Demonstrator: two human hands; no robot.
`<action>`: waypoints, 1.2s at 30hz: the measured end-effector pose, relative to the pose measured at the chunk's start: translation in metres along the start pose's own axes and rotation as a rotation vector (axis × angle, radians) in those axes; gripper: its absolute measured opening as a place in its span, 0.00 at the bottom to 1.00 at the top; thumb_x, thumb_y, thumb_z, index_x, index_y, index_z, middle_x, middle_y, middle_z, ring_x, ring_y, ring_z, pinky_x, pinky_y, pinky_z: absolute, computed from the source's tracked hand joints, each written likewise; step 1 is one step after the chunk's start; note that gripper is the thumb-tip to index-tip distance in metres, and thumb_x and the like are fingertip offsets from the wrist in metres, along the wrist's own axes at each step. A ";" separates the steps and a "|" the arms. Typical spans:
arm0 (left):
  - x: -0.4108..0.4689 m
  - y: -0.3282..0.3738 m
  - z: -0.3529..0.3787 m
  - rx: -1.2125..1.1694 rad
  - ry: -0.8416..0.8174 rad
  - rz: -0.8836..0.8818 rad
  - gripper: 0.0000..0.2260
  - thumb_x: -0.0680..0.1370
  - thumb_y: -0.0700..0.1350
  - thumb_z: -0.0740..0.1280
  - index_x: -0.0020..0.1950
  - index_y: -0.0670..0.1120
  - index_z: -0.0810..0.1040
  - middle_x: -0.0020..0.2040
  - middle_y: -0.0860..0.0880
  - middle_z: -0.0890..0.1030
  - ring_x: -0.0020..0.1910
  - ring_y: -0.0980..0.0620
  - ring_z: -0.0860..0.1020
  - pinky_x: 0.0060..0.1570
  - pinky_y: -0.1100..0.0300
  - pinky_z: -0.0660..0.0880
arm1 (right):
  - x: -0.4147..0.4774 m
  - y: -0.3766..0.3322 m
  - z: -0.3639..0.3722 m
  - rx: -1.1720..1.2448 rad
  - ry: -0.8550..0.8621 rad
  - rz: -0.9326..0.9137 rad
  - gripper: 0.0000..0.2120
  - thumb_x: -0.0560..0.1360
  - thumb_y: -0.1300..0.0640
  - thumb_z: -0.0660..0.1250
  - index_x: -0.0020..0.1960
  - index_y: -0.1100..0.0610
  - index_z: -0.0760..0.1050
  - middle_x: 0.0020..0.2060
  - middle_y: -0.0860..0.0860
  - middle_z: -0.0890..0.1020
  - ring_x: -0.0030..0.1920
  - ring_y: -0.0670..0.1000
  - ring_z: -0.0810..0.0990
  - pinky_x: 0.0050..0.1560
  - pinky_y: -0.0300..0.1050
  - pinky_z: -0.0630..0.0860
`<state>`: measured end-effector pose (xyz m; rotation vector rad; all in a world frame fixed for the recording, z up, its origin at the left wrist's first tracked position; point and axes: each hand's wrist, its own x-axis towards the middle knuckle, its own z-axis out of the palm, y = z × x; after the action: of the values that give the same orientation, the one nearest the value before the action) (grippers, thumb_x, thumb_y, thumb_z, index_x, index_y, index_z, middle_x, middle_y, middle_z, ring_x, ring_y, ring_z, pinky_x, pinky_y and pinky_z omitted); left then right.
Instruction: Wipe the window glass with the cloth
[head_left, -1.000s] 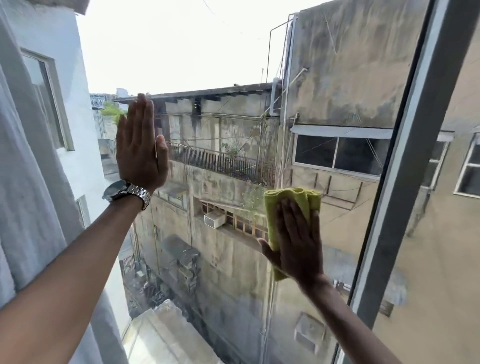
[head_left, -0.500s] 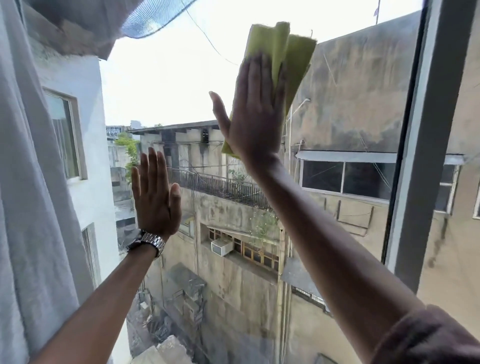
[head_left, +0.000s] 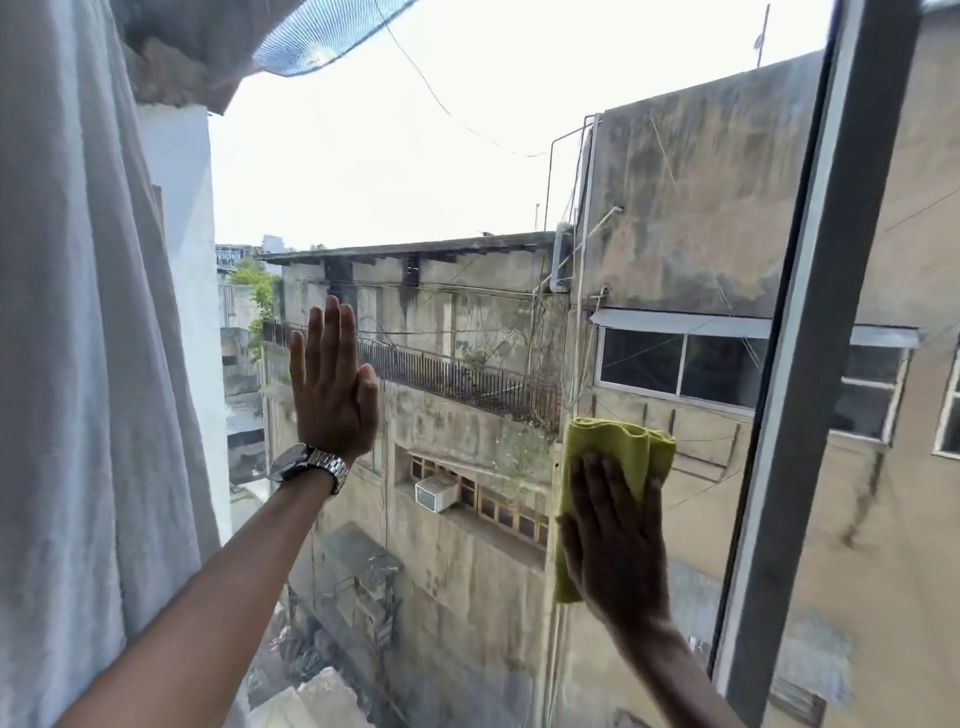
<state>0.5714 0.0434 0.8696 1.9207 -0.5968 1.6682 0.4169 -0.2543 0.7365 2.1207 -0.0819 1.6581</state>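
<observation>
Head view has us right up against the window glass (head_left: 467, 208), and the folded yellow-green cloth (head_left: 618, 447) sits low on the right side of the pane, just left of the grey frame post (head_left: 810, 415). Our right hand (head_left: 615, 540) isn't really gripping it — the palm is flat, fingers spread, pinning the cloth against the glass. The left hand (head_left: 332, 384) is flat and open too, holding nothing, apparently braced on the pane further left, with a steel watch (head_left: 309, 465) on that wrist. The cloth looks like soft microfibre, light and floppy, bunched into a few layers with a wavy top edge poking out above the fingers. We'd guess it slides easily on smooth glass, so steady palm pressure over the middle matters more than pinching an edge, or it'll slip out from under the hand. The glass is hard, slick and probably not something to lean on too heavily. A pale, softly pleated curtain (head_left: 88, 364) hangs along the left — matte next to the shiny pane.
</observation>
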 end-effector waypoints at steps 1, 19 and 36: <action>0.001 -0.001 0.000 0.011 -0.003 -0.002 0.29 0.82 0.50 0.47 0.82 0.40 0.56 0.83 0.40 0.59 0.83 0.43 0.55 0.81 0.37 0.54 | -0.001 -0.008 -0.002 0.029 -0.027 0.095 0.33 0.84 0.44 0.53 0.83 0.59 0.50 0.83 0.58 0.53 0.83 0.57 0.50 0.82 0.65 0.43; 0.002 0.000 0.005 0.028 0.057 0.004 0.29 0.81 0.51 0.47 0.81 0.39 0.57 0.82 0.38 0.60 0.83 0.41 0.57 0.82 0.39 0.53 | 0.215 -0.050 -0.017 0.109 0.256 0.587 0.38 0.81 0.33 0.55 0.79 0.60 0.65 0.77 0.64 0.68 0.78 0.65 0.64 0.77 0.72 0.57; 0.000 -0.010 0.008 0.015 0.060 0.001 0.28 0.83 0.50 0.46 0.81 0.40 0.56 0.82 0.40 0.59 0.83 0.44 0.56 0.81 0.37 0.55 | 0.138 -0.089 -0.005 0.088 0.082 0.136 0.34 0.85 0.41 0.50 0.82 0.64 0.53 0.80 0.63 0.59 0.83 0.60 0.52 0.82 0.63 0.45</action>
<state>0.5836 0.0464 0.8673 1.8741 -0.5638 1.7290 0.4788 -0.1417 0.8394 2.1507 -0.1332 1.8563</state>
